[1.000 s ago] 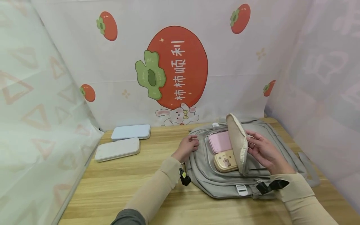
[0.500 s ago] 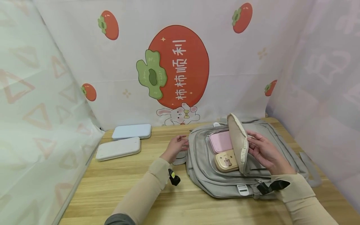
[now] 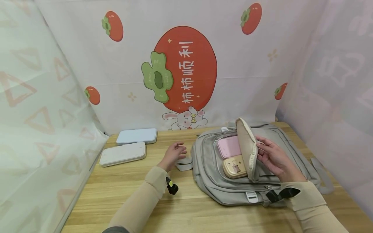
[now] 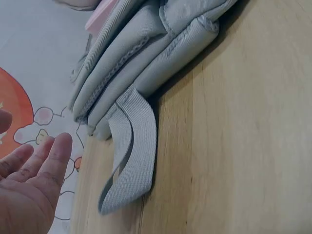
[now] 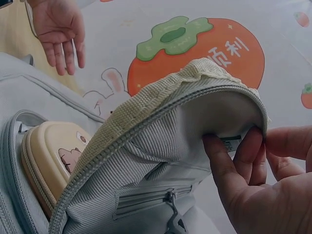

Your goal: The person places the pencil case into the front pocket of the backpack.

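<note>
The wooden counter (image 3: 122, 191) in front of me carries a grey backpack (image 3: 209, 174) lying flat on its right half. Well to its left, near the back corner, two flat cases lie side by side: a pale blue case (image 3: 136, 136) and a white case (image 3: 122, 154).

I wear long beige sleeves (image 3: 140, 200) down to both wrists, a black strap (image 3: 282, 194) on the right, a black-and-yellow clip (image 3: 172, 187) on the left.
</note>
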`<state>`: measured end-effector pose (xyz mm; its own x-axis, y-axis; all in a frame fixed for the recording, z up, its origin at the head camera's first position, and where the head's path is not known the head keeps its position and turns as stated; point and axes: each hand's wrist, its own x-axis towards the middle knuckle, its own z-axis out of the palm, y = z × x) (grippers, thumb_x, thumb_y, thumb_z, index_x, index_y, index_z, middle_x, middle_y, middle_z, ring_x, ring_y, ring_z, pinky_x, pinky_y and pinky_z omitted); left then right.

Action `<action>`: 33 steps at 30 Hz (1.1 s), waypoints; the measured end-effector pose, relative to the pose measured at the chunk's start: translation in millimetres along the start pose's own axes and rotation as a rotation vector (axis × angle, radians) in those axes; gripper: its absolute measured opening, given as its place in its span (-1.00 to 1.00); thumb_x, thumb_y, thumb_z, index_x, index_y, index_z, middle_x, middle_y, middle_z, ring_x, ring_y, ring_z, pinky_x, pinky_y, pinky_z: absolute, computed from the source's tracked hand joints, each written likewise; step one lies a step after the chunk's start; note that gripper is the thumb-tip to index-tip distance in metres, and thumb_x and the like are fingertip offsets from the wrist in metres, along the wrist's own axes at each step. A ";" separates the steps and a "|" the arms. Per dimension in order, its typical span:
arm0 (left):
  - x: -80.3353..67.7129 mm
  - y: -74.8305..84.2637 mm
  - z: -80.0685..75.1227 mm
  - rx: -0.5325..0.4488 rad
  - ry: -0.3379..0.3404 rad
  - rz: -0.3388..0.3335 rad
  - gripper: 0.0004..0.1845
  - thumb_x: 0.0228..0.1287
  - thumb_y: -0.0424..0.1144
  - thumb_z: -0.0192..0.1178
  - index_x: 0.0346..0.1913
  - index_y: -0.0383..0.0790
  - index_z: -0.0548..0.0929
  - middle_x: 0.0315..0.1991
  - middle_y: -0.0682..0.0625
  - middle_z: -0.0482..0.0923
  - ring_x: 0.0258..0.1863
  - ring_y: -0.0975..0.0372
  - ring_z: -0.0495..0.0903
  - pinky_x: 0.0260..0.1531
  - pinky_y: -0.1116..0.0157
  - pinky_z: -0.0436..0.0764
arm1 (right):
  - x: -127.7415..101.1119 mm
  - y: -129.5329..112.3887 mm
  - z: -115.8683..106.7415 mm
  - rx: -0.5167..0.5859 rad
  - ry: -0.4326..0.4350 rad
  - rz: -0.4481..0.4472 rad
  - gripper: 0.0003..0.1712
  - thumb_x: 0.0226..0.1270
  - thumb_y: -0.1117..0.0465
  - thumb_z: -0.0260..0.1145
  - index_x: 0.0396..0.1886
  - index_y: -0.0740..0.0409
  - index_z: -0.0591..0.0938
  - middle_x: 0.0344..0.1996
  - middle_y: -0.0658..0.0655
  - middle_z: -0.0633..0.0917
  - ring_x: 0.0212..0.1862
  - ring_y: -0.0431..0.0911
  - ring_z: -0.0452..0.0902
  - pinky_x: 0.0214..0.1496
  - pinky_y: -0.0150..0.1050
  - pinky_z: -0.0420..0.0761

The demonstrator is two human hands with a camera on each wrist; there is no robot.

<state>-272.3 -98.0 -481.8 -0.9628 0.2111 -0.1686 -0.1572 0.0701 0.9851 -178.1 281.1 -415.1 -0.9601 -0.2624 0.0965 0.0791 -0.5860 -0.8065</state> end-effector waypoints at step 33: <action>-31.5 10.6 -110.5 0.058 0.169 -0.035 -0.56 0.68 -0.20 -0.08 0.38 -0.46 0.33 0.25 -0.37 0.39 0.28 -0.21 0.43 -0.02 0.25 0.67 | -0.6 2.9 0.3 0.006 0.020 -0.001 -0.62 0.67 0.43 -0.02 0.06 0.11 0.71 -0.04 0.12 0.74 -0.02 -0.10 0.69 -0.02 -0.27 0.69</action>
<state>-267.9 -211.7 -462.2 -0.9811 0.0410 -0.1893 -0.1825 0.1320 0.9743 -177.3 279.3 -417.3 -0.9653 -0.2465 0.0862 0.0793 -0.5913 -0.8025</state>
